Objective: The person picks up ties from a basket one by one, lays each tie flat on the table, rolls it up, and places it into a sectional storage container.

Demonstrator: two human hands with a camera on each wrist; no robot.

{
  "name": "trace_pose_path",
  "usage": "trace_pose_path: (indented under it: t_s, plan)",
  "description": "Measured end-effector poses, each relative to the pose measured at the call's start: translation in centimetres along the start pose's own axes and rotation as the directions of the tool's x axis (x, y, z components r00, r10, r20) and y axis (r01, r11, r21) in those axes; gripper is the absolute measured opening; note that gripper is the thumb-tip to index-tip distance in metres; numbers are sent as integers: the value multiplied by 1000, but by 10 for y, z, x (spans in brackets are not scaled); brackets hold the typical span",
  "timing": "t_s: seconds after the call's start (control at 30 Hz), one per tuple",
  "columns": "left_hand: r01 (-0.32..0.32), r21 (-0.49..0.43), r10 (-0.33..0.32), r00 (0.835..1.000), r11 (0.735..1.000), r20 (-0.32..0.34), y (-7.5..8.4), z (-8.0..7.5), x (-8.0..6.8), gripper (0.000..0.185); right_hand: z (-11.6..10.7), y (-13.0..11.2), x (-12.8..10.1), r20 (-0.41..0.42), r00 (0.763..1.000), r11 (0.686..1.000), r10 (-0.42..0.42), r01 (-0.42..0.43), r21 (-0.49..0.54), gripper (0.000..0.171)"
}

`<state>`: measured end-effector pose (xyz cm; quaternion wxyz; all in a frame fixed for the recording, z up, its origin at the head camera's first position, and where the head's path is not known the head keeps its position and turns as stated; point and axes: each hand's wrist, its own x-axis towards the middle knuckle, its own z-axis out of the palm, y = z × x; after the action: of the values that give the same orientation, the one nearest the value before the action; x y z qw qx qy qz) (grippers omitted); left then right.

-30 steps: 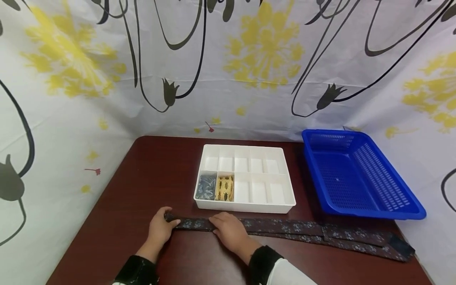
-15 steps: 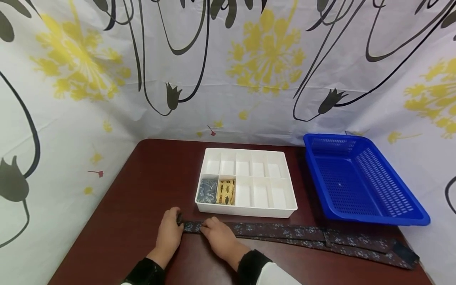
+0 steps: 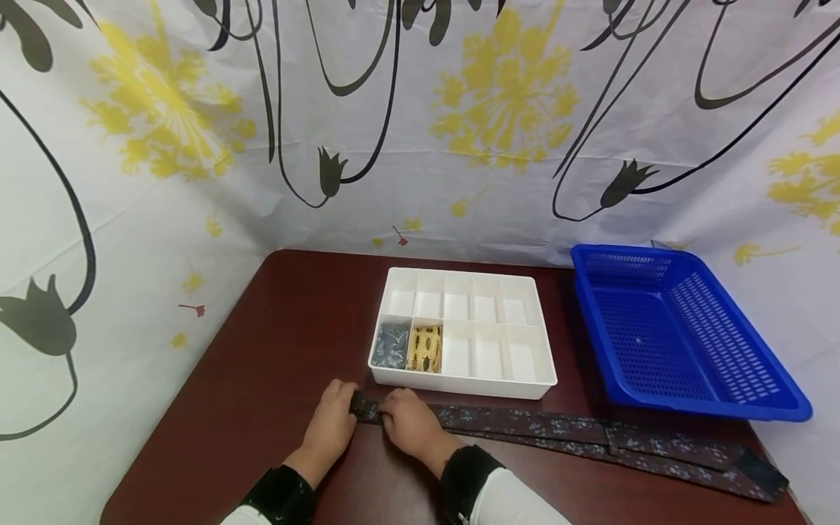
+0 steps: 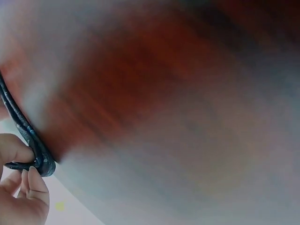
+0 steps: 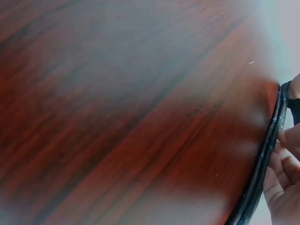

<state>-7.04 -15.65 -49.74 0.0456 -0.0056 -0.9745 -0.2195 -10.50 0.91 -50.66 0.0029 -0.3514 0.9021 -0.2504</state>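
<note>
Pinching the folded end of a dark floral necktie [image 3: 525,426] with the left hand [image 3: 332,429], fingers curled round it at 7 o'clock of the white divided tray [image 3: 538,379]. Gripping the same tie just beside it with the right hand [image 3: 408,425]. Stretching away toward 3 o'clock along the table [image 3: 262,364] near its front edge, ending below the blue basket [image 3: 722,408]. Leaving bare wood at 9 o'clock.

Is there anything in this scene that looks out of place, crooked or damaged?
Nothing looks damaged or spilled. The one untidy thing is the long dark tie: it lies doubled along the front of the table, and its far right end reaches the table's edge. The left hand and right hand hold its left end.
</note>
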Motion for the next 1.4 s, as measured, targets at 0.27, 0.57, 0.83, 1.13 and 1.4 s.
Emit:
trace_pose_path:
  t_s: [0.27, 0.57, 0.83, 1.13, 1.4]
  plan:
    - [-84, 76, 85, 996, 994, -9, 0, 4, -3, 40, 4, -6, 5, 3, 989, 985, 148, -148, 90, 31]
    - [-165, 79, 157, 982, 983, 101, 3, 2, -5, 38, 12, -13, 11, -77, 982, 985, 171, -169, 38, 24]
    - [-8, -103, 20, 994, 995, 112, -10, -11, -1, 47, 10, -15, 18, -8, 964, 962, 267, -266, 61, 16]
    - [88, -221, -47, 981, 971, 186, -25, -16, 5, 44, 8, -16, 20, 10, 957, 953, 290, -290, 88, 13]
    - [159, -481, -78, 980, 862, 184, -20, -13, 5, 43, 10, -15, 18, -63, 960, 952, 273, -261, 157, 11]
